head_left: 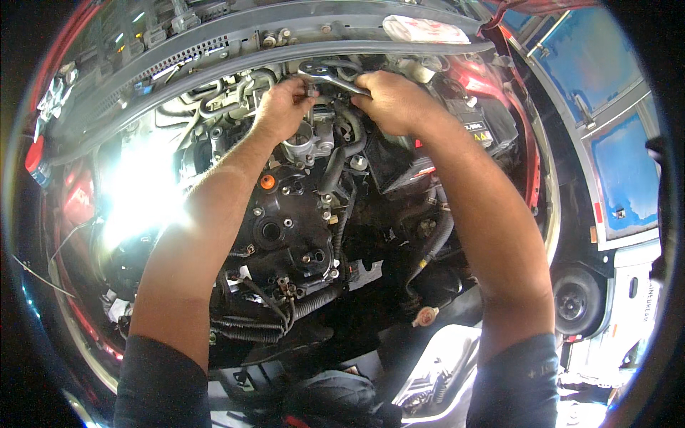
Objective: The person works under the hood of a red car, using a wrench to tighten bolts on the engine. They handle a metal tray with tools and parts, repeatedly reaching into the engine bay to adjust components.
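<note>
A dark metal ratchet wrench (325, 73) lies across the back of the engine bay, below the cowl. My right hand (392, 103) is closed round its handle. My left hand (284, 107) has its fingers bent at the wrench's head end, pinched on a small part that I cannot make out. Below my hands are a silver metal housing (307, 146) and a black hose (335, 167). An orange cap (268, 182) sits on the black engine cover (275, 214).
The battery (492, 121) is at the right. A white folded cloth (421, 28) rests on the cowl, and a red-capped container (36, 160) stands at far left. A bright light glares at left. Blue panels (621, 164) and a wheel (574, 299) are beyond the car's right edge.
</note>
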`<state>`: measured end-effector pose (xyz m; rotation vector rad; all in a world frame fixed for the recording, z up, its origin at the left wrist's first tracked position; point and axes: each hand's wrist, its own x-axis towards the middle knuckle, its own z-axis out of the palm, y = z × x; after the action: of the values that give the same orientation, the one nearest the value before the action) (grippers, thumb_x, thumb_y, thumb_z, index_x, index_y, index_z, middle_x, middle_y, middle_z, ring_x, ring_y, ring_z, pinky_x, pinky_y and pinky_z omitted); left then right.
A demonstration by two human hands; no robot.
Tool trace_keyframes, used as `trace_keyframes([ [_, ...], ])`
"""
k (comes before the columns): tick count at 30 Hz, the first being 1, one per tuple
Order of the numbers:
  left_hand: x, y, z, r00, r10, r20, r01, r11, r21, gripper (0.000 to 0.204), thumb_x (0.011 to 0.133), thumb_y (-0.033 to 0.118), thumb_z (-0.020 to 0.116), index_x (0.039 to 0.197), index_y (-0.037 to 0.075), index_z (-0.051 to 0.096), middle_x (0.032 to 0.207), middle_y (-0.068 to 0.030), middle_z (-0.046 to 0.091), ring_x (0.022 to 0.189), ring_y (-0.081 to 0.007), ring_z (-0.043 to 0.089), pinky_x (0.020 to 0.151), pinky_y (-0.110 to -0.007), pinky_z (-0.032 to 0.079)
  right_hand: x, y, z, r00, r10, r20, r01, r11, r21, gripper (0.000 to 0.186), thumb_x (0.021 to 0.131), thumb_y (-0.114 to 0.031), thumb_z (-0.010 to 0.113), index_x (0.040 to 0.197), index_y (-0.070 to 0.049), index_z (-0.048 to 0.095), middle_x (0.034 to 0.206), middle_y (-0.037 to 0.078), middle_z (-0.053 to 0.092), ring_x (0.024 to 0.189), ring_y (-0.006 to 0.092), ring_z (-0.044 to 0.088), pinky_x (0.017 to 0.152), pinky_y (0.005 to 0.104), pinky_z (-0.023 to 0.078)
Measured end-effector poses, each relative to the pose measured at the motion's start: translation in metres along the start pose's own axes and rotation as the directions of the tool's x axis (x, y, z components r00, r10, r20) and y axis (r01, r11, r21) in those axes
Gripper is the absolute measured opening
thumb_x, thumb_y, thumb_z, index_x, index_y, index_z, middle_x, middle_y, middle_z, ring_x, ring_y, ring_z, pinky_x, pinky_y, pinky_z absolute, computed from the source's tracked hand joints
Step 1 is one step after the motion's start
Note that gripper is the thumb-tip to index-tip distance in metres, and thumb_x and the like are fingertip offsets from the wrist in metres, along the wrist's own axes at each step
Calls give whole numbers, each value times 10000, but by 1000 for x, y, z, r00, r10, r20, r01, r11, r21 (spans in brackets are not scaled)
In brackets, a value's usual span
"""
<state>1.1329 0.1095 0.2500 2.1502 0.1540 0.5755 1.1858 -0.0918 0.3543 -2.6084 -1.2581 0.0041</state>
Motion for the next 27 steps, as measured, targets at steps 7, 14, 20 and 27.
trace_keyframes([
  [7, -7, 2, 1, 989, -145, 16, 143, 983, 111, 341, 830, 214, 731, 1078, 6, 623, 905, -107, 718, 787, -202, 684, 760, -335, 537, -3, -5, -5, 998, 13, 62, -14, 1000, 18, 296, 888, -266, 580, 1064, -36, 645, 1014, 217, 662, 970, 386, 636, 868, 466, 495],
  [14, -12, 4, 2, 998, 55, -24, -54, 998, 15, 276, 857, 189, 700, 1073, 33, 628, 968, -122, 708, 864, -226, 686, 786, -338, 539, -3, -12, -7, 999, 31, 44, -32, 999, 31, 284, 902, -252, 591, 1079, -33, 630, 973, 202, 660, 928, 369, 636, 830, 437, 486],
  [20, -10, 0, 2, 994, 70, -84, -73, 997, -36, 352, 812, 261, 758, 1038, 26, 625, 912, -127, 685, 834, -235, 675, 757, -334, 536, -2, -14, -5, 998, 34, 59, -33, 999, -16, 285, 909, -246, 592, 1083, -21, 623, 972, 196, 661, 926, 354, 637, 816, 421, 482],
  [27, -10, 5, 0, 991, 10, -135, 7, 992, 127, 253, 867, 224, 700, 976, 7, 627, 945, -154, 698, 864, -229, 685, 800, -334, 536, -1, -9, -7, 998, 17, 64, -19, 999, 28, 301, 886, -276, 593, 1073, -47, 645, 995, 208, 669, 956, 384, 640, 862, 461, 501],
])
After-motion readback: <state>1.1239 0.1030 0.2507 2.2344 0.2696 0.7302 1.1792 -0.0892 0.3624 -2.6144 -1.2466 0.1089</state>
